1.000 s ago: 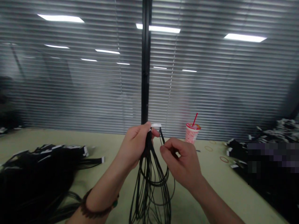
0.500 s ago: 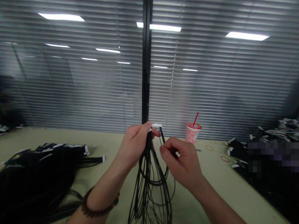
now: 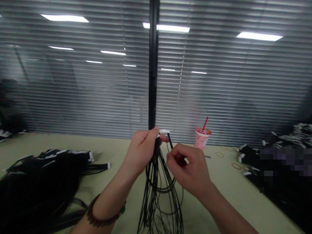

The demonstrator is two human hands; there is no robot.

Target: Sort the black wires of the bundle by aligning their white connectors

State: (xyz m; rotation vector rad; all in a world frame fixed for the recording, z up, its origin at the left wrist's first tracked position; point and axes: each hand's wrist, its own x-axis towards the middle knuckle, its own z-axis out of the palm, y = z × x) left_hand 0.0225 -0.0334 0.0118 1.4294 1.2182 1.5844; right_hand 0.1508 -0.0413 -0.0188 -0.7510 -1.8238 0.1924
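Observation:
My left hand (image 3: 141,151) is closed around the top of a bundle of thin black wires (image 3: 149,187), which hangs in loops over the table. A white connector (image 3: 165,131) sticks out sideways past my left thumb and forefinger, with black wires running down from its right end. Just to the right, my right hand (image 3: 191,170) is pinched, thumb against forefinger, at a thin black wire (image 3: 168,144) that drops from the connector. The exact grip point at the fingertips is partly hidden. A dark beaded bracelet circles the left wrist.
A pale table (image 3: 122,195) extends to a window with blinds. Heaped black cables with white connectors (image 3: 44,182) lie on the left, and another pile (image 3: 285,195) on the right. A pink cup with a red straw (image 3: 201,139) stands at the back, near several rubber bands (image 3: 236,166).
The hanging wires have swung slightly to the right. Both hands keep nearly the same pose and grip, and the view has shifted a little.

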